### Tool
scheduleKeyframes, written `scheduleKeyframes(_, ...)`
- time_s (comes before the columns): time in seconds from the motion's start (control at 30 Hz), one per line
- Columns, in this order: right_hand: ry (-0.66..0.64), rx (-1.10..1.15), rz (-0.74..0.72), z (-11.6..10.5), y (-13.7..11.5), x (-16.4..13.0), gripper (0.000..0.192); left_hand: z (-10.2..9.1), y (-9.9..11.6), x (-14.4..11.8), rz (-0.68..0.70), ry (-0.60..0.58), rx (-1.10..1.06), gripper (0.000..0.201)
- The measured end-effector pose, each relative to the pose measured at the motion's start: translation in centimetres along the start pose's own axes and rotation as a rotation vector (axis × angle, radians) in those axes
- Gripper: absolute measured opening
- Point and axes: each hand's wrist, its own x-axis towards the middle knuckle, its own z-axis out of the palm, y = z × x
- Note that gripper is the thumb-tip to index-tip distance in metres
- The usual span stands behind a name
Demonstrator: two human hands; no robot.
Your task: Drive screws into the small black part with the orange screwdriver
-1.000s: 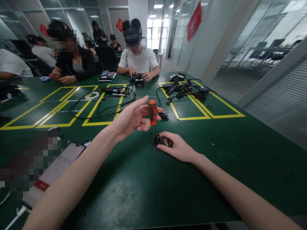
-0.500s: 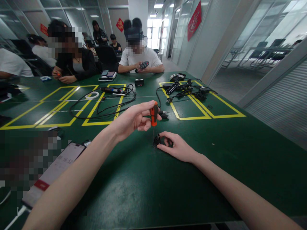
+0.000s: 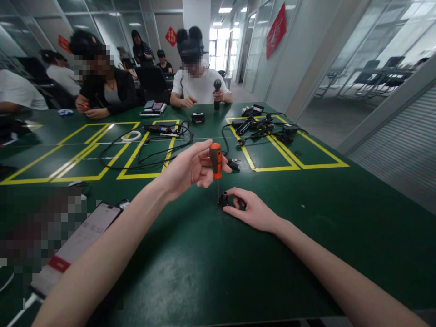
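An orange and dark grey screwdriver [image 3: 215,161] stands nearly upright in the fingers of my left hand [image 3: 192,170]. Its thin shaft runs down to a small black round part [image 3: 222,200] that rests on the green table [image 3: 190,268]. The tip meets the part's left side; what it touches there is too small to tell. My right hand [image 3: 250,209] lies low on the table and grips that black part from the right, thumb and forefinger on either side of it.
A phone [image 3: 76,247] lies at the left, partly behind my left forearm. Farther off are a corded power screwdriver [image 3: 158,128], a white ring [image 3: 131,136], a tangle of black cables [image 3: 269,127] and yellow tape lines [image 3: 275,169]. Across the table sits a person in white [image 3: 200,84].
The screwdriver handle has turned and tipped slightly left as my left thumb shifted. My right hand stays on the black part. The person opposite has raised a dark tool upright.
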Motion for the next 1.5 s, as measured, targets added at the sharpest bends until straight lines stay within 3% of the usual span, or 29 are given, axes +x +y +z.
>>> scheduleKeyframes(0.43,0.006,-0.016,-0.009,0.04,0.15,-0.01,0.024,0.30,-0.05,-0.09,0.038,0.049,-0.022,0.053)
scheduleKeyframes(0.93,0.006,-0.017,-0.003,0.05,-0.02,0.03,0.021,0.02,-0.04,0.04,0.012,-0.023,-0.045,0.046)
scheduleKeyframes(1.1,0.006,-0.020,-0.011,0.06,0.08,0.03,0.022,0.32,-0.12,-0.20,0.033,0.031,-0.022,0.058)
scheduleKeyframes(1.23,0.003,-0.027,-0.011,0.06,0.17,-0.02,0.023,0.34,-0.22,-0.22,0.020,0.050,-0.021,0.054)
scheduleKeyframes(1.5,0.004,-0.007,-0.012,0.11,0.09,0.00,0.022,0.15,-0.22,-0.02,0.022,-0.020,-0.046,0.047)
